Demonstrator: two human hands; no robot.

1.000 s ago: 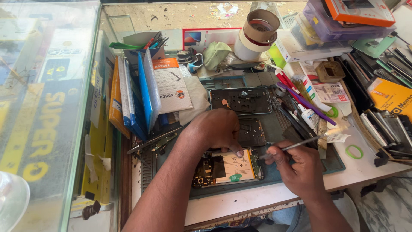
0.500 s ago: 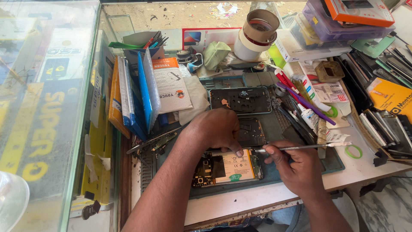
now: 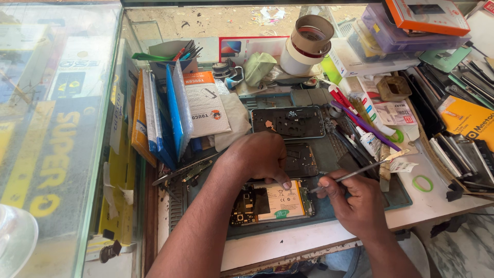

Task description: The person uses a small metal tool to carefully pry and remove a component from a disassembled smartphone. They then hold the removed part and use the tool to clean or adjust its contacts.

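An opened phone (image 3: 270, 203) with a bare circuit board and a pale battery lies flat on a dark work mat (image 3: 329, 149). My left hand (image 3: 257, 157) rests on the phone's upper edge, a finger pressing down beside the battery. My right hand (image 3: 355, 203) grips a thin metal tool (image 3: 360, 169) like a pen, its tip at the phone's right end. Just above the phone lie a dark inner cover (image 3: 301, 159) and a black phone back panel (image 3: 288, 122).
Screwdrivers and pens (image 3: 360, 123) crowd the mat's right side. Tape rolls (image 3: 309, 38) stand at the back, stacked boxes (image 3: 411, 23) at the back right. Upright folders and packets (image 3: 164, 116) stand left, beside a glass display case (image 3: 56, 128). A green ring (image 3: 423, 184) lies on the white counter.
The tool in my right hand has shifted slightly, its free end tilting upward again. My left hand stays put on the phone.
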